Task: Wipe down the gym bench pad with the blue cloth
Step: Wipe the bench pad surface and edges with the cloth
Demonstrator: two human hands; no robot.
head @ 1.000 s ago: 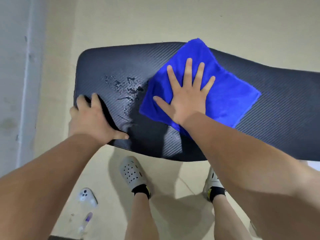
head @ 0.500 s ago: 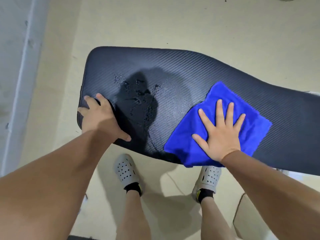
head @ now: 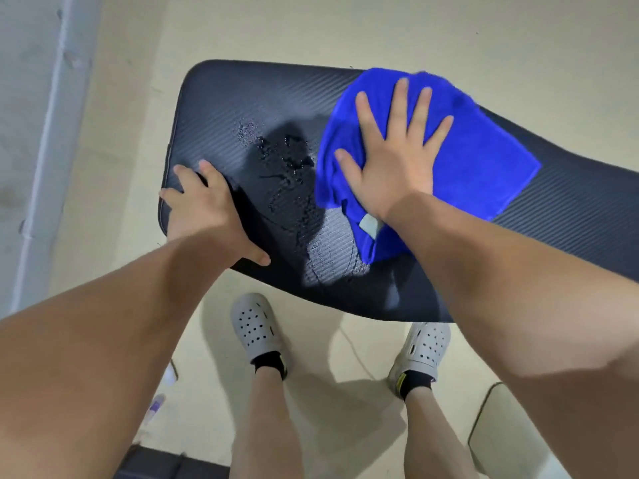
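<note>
- the right hand [head: 397,157], fingers spread flat, presses the blue cloth [head: 484,160] onto the bench pad [head: 242,91] by its far edge, around the middle.
- the left hand [head: 207,216] braces on the pad's near left corner, fingers lightly bent on top.
- droplets [head: 287,160] lie unwiped just left of the cloth, so the wiping looks partly done, with this wet patch and the left end left to do.

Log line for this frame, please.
phase: wipe | right hand: flat on blue cloth | left hand: rests on bench pad corner | water droplets: between hands, unwiped
</note>
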